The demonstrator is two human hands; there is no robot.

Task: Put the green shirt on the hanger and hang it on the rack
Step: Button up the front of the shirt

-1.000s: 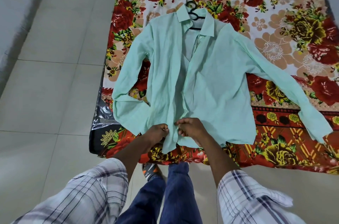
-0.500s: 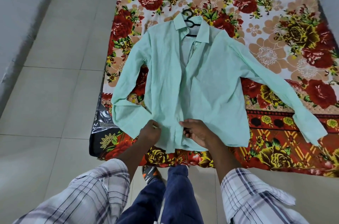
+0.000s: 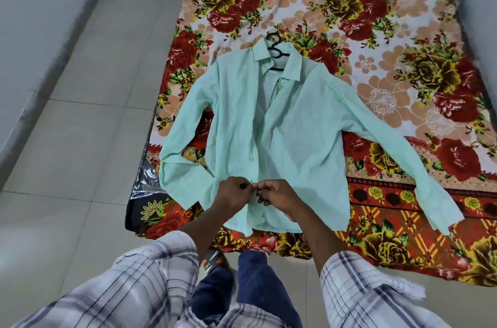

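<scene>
Your green shirt [image 3: 282,139] lies face up on the floral sheet [image 3: 376,32], collar away from you and hem toward you. It is pale mint, long-sleeved and lightly wrinkled, with the front panels lapped over each other along the placket. The sleeve on your left bends back at the elbow; the one on your right stretches out straight toward the sheet's edge. A black hanger [image 3: 274,44] sits inside the collar, its hook poking out past the neck onto the sheet.

Your left hand [image 3: 232,194] and right hand [image 3: 278,194] meet low on the placket, just above the hem. The fingers [image 3: 243,186] of both are curled in and pinch the fabric edges between thumb and fingertips, knuckles almost touching.

The shirt shows no readable label or writing. Pale marks on the footwear [image 3: 212,260] below your hands are too small to read.
</scene>
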